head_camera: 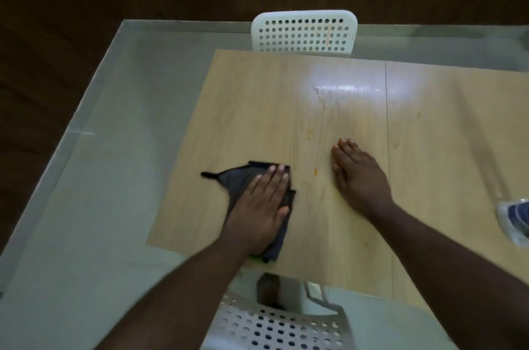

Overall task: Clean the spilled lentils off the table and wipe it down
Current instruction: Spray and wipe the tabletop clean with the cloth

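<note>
My left hand (262, 205) lies flat with straight fingers on a dark grey cloth (237, 179), pressing it onto the light wood table (415, 163) near its left front corner. A bit of green shows under the cloth's near end. My right hand (357, 175) rests palm down on the bare tabletop to the right of the cloth, fingers straight, holding nothing. One small orange lentil (315, 171) lies between the two hands. Faint orange smears (309, 133) mark the wood just beyond my right hand.
A white perforated chair (305, 31) stands at the table's far edge, another (274, 326) right below me at the near edge. A white and blue striped object (515, 220) sits at the right edge of view. Pale green floor surrounds the table's left side.
</note>
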